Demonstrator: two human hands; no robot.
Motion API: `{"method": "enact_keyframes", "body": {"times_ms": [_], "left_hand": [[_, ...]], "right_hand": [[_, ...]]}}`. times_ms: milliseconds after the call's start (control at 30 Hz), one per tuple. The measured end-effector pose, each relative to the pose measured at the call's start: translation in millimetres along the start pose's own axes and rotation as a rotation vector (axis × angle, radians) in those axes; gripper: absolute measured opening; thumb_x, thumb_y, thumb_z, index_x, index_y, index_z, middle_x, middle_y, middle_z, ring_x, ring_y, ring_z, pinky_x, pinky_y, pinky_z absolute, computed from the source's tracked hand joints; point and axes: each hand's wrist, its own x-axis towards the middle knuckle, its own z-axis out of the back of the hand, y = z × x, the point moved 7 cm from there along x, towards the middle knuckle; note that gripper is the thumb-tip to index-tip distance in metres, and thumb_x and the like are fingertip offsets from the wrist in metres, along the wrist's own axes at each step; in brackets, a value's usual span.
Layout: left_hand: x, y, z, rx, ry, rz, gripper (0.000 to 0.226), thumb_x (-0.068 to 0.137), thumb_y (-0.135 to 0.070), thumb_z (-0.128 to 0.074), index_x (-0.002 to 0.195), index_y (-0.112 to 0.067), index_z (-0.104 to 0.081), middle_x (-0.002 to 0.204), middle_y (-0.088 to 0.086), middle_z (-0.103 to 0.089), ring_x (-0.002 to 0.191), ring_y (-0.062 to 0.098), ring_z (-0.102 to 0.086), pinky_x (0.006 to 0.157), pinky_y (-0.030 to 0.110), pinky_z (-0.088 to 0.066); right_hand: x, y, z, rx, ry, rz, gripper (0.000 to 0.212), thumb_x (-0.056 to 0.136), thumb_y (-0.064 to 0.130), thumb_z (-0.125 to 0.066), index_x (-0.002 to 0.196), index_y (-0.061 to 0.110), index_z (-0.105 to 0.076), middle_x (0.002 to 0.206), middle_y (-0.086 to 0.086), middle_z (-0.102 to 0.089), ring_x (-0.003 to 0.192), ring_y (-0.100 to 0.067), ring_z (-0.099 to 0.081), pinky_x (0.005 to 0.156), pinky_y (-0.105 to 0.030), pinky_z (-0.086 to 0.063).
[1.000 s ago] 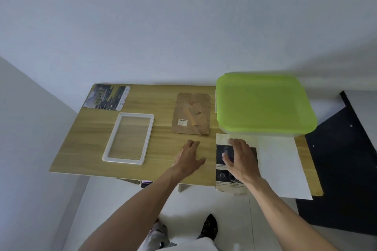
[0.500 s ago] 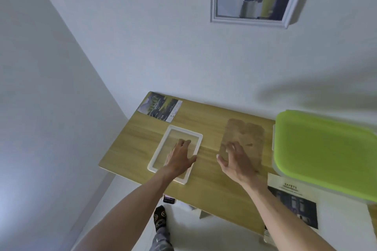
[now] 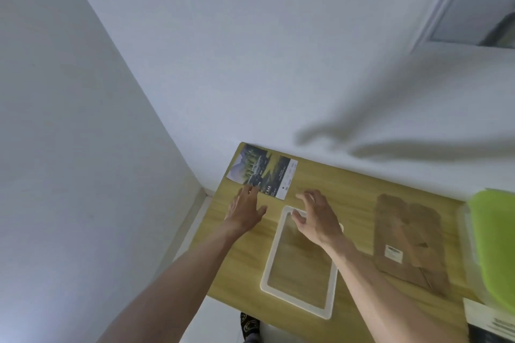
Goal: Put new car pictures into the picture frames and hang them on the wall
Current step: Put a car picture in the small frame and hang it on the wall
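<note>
A car picture [image 3: 262, 171] lies flat at the far left corner of the wooden table [image 3: 354, 189]. My left hand [image 3: 245, 207] reaches with straight fingers, fingertips touching the picture's near edge. An empty white picture frame [image 3: 299, 306] lies on the table in front of me. My right hand [image 3: 313, 217] hovers over the frame's far end with fingers spread and slightly bent, holding nothing. The brown frame backing board [image 3: 409, 239] lies to the right of the frame. A framed picture [image 3: 473, 3] hangs on the wall at the upper right, partly cut off.
A clear box with a green lid [image 3: 493, 242] stands at the table's right edge. Printed sheets [image 3: 490, 320] lie at the bottom right corner. Walls close in on the left and behind the table. A shoe [image 3: 249, 324] shows below the table's front edge.
Both hands moved left and further away: the left from the white frame to the car picture, the right from the backing board to over the frame. The view swung left.
</note>
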Motion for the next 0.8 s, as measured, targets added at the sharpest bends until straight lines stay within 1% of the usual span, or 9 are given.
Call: {"method": "enact_keyframes", "body": {"times_ms": [100, 200, 267, 400, 500, 600, 667, 733, 800], "left_hand": [[27, 29, 11, 0.033, 0.013, -0.028, 0.056, 0.090, -0.035, -0.064, 0.137, -0.011, -0.045, 0.141, 0.007, -0.046, 0.127, 0.029, -0.047, 0.103, 0.040, -0.042], [50, 49, 17, 0.084, 0.004, -0.055, 0.059, 0.091, -0.038, -0.063, 0.139, -0.011, -0.043, 0.148, 0.006, -0.042, 0.135, 0.027, -0.040, 0.111, 0.038, -0.033], [63, 57, 16, 0.101, 0.000, -0.076, 0.065, 0.092, -0.040, -0.061, 0.145, -0.012, -0.037, 0.154, 0.006, -0.034, 0.142, 0.025, -0.030, 0.116, 0.037, -0.024], [86, 68, 9, 0.113, 0.048, -0.112, 0.079, 0.094, -0.048, -0.055, 0.156, -0.016, -0.016, 0.164, 0.002, -0.007, 0.151, 0.020, -0.002, 0.123, 0.041, -0.002], [94, 74, 0, 0.116, 0.134, -0.149, 0.081, 0.094, -0.049, -0.053, 0.156, -0.018, -0.011, 0.164, -0.001, 0.000, 0.151, 0.017, 0.004, 0.123, 0.041, 0.003], [95, 79, -4, 0.111, 0.098, -0.175, 0.074, 0.094, -0.050, -0.052, 0.155, -0.020, -0.022, 0.164, -0.002, -0.008, 0.151, 0.016, -0.003, 0.123, 0.041, 0.002], [92, 78, -4, 0.139, 0.011, -0.221, 0.066, 0.093, -0.052, -0.053, 0.149, -0.019, -0.037, 0.161, -0.002, -0.023, 0.149, 0.018, -0.016, 0.122, 0.039, -0.003], [90, 77, -2, 0.159, -0.072, -0.270, 0.058, 0.090, -0.051, -0.056, 0.138, -0.018, -0.053, 0.152, -0.001, -0.042, 0.142, 0.020, -0.033, 0.119, 0.038, -0.010], [88, 74, 1, 0.183, -0.154, -0.317, 0.047, 0.084, -0.048, -0.066, 0.119, -0.016, -0.068, 0.134, 0.001, -0.060, 0.127, 0.023, -0.052, 0.113, 0.039, -0.019]], "right_hand": [[31, 23, -19, -0.038, 0.055, -0.019, 0.047, 0.097, 0.035, -0.057, 0.139, 0.015, -0.050, 0.148, -0.005, -0.043, 0.136, -0.022, -0.041, 0.109, -0.033, -0.039], [57, 38, -34, -0.049, 0.136, -0.072, 0.055, 0.099, 0.037, -0.054, 0.148, 0.014, -0.041, 0.159, -0.003, -0.031, 0.146, -0.022, -0.030, 0.117, -0.036, -0.032], [70, 44, -44, -0.063, 0.172, -0.109, 0.061, 0.100, 0.040, -0.052, 0.152, 0.015, -0.033, 0.163, -0.002, -0.022, 0.149, -0.021, -0.024, 0.119, -0.037, -0.028], [93, 53, -60, -0.148, 0.196, -0.101, 0.071, 0.101, 0.044, -0.048, 0.158, 0.013, -0.017, 0.166, -0.002, -0.009, 0.152, -0.019, -0.012, 0.122, -0.033, -0.020], [103, 50, -71, -0.145, 0.229, -0.136, 0.078, 0.100, 0.047, -0.048, 0.159, 0.013, -0.009, 0.167, -0.002, -0.003, 0.153, -0.016, -0.008, 0.121, -0.032, -0.021], [103, 42, -82, -0.145, 0.288, -0.175, 0.082, 0.098, 0.049, -0.051, 0.159, 0.015, -0.008, 0.167, 0.000, 0.000, 0.153, -0.015, -0.008, 0.117, -0.034, -0.031], [102, 39, -82, -0.157, 0.272, -0.181, 0.081, 0.097, 0.051, -0.053, 0.159, 0.017, -0.013, 0.167, 0.002, -0.005, 0.152, -0.015, -0.013, 0.113, -0.036, -0.037], [102, 38, -80, -0.157, 0.237, -0.180, 0.082, 0.094, 0.054, -0.056, 0.158, 0.019, -0.018, 0.166, 0.003, -0.011, 0.151, -0.015, -0.018, 0.112, -0.037, -0.038], [103, 40, -78, -0.154, 0.212, -0.169, 0.080, 0.093, 0.051, -0.059, 0.157, 0.018, -0.023, 0.165, 0.001, -0.018, 0.150, -0.018, -0.021, 0.113, -0.037, -0.036]]}}
